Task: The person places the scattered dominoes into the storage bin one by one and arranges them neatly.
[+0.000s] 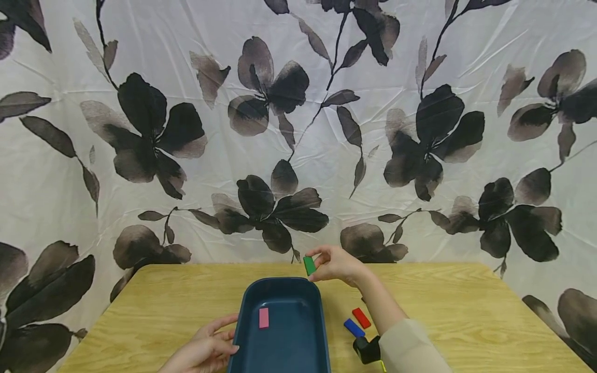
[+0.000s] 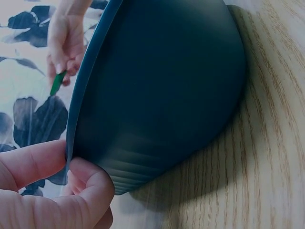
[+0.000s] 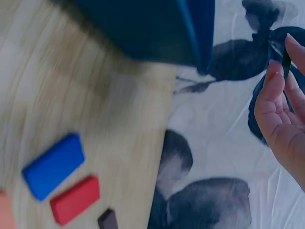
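Observation:
My right hand (image 1: pixel 339 265) pinches a green block (image 1: pixel 310 265) between thumb and fingers, held up over the far right corner of a dark blue tray (image 1: pixel 324 331). In the right wrist view the green block (image 3: pixel 286 64) shows only as a thin edge between the fingertips. My left hand (image 1: pixel 210 346) grips the tray's left rim; the left wrist view shows thumb and finger pinching that rim (image 2: pixel 75 119) from both sides. Inside the tray, toward its left wall, lies a pink block (image 1: pixel 264 318).
Right of the tray, a red block (image 1: pixel 361 317) and a blue block (image 1: pixel 354 328) lie on the wooden table (image 1: pixel 186 295). A black object (image 1: pixel 367 349) sits by my right sleeve, with a bit of yellow (image 1: pixel 383 367) below it. A floral cloth (image 1: pixel 298 155) hangs behind the table.

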Demonstrator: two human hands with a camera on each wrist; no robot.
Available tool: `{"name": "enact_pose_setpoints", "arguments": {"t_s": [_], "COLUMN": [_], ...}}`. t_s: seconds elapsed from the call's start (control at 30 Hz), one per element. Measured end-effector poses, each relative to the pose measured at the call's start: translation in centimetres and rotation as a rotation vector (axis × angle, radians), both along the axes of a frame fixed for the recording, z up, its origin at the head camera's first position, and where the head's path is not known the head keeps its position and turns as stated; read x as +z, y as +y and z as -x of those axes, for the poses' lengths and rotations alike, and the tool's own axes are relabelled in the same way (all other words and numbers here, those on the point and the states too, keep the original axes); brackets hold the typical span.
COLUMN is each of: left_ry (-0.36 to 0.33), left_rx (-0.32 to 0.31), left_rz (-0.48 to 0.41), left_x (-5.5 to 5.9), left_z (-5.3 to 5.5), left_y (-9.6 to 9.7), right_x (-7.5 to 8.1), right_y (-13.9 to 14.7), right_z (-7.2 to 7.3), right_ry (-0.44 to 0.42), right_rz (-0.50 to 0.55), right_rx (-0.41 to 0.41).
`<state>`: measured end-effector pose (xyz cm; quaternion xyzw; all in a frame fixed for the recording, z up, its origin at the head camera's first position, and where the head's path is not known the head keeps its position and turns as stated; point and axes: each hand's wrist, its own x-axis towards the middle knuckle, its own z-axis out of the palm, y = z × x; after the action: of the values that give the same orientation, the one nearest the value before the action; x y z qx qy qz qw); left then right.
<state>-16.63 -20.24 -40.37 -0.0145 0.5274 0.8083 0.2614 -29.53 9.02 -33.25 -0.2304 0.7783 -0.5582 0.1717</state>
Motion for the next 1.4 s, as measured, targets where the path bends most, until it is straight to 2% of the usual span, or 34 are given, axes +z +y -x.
{"name": "enact_pose_setpoints", "arguments": {"t_s": [0.13,0.27,0.37,0.5,0.7,0.93,1.2,1.3,1.4], "left_ry": [-0.002,0.0,0.011,0.019,0.055,0.059,0.047,0.035,0.035], "left_rx": [0.013,0.042,0.041,0.019,-0.021,-0.029,-0.042,-0.031,-0.017], "left_rz": [0.019,0.027,0.026,0.031,0.062,0.047,-0.003,0.006,0.052], "left_x": [0.1,0.3,0.3,0.1,-0.3,-0.4,-0.4,-0.3,-0.3], "left_z": [0.1,0.3,0.3,0.3,0.2,0.1,0.0,0.2,0.3], "left_y": [0.1,0.4,0.4,0.1,-0.3,-0.3,-0.3,-0.3,-0.2], "right_x": [0.3,0.6,0.4,-0.3,-1.3,-2.1,-3.7,-4.4,-5.2], "right_y": [-1.6,-2.9,-3.8,-4.8,-6.2,-7.8,-8.7,-8.7,-8.6], "right_z": [0.1,0.2,0.1,-0.3,-0.9,-1.7,-2.5,-2.5,-2.5], "right_ry": [-0.007,-0.022,-0.02,-0.03,-0.093,-0.138,-0.183,-0.202,-0.222], "right_rz": [0.003,0.013,0.02,0.037,0.056,0.059,0.064,0.067,0.064], "right_rx": [-0.024,-0.016,-0.007,-0.009,-0.027,-0.06,-0.069,-0.088,-0.107]}}
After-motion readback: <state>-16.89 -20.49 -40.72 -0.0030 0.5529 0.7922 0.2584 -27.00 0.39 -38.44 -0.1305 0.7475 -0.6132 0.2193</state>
